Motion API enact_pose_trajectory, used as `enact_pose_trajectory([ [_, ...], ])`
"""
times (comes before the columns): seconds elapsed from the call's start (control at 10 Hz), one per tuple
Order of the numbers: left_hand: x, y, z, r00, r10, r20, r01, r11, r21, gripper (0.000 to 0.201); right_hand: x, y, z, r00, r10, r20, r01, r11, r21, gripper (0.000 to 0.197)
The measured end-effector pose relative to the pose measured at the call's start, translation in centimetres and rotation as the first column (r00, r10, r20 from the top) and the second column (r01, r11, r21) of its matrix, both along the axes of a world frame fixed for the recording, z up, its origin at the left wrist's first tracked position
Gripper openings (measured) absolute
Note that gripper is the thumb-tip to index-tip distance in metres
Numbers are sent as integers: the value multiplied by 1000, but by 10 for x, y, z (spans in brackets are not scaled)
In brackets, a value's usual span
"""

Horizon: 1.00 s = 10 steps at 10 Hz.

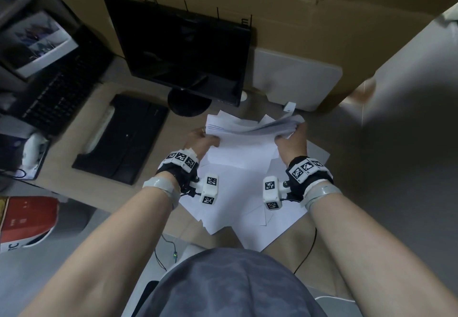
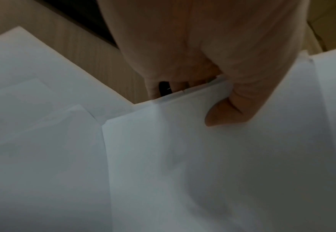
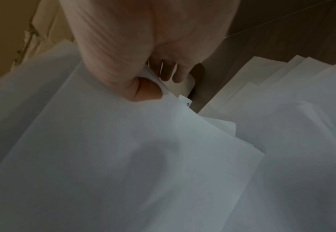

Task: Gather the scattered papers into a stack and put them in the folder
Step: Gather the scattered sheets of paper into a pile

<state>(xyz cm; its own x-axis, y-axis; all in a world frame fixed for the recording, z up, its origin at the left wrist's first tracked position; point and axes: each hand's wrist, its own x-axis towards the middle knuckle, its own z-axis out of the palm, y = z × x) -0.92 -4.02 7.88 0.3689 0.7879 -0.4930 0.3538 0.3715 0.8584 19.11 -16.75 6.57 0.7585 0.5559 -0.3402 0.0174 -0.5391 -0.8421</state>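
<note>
A ragged bundle of white papers is held up over the desk between both hands. My left hand grips its left edge; in the left wrist view the thumb lies on top of the bundle with the fingers curled underneath. My right hand pinches the right edge, its thumb on the top sheet. Several loose sheets still lie fanned on the desk under the hands, also visible as loose sheets at right. A flat black folder lies shut to the left.
A dark monitor on a round foot stands just behind the papers. A white flat panel leans at back right. A black keyboard lies at far left. The desk's near edge is close to my body, with cables hanging.
</note>
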Motion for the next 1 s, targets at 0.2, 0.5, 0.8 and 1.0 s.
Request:
enact_pose_trajectory([
  [0.2, -12, -8, -11, 990, 130, 53, -127, 990, -56, 24, -6, -14, 0, 998, 49, -46, -46, 998, 52, 63],
  [0.5, -28, -53, -6, 978, 209, 19, -209, 977, 45, 47, -18, -32, -12, 990, 134, -48, -129, 987, 92, 52],
  [0.8, -26, -50, -32, 996, 78, -41, -77, 997, 21, 73, -14, -29, -9, 965, 257, -51, -254, 965, 60, 58],
  [1.0, -13, -27, -24, 965, 54, -257, -59, 998, -13, 52, -13, -19, -15, 964, 217, -152, -215, 976, 29, 43],
])
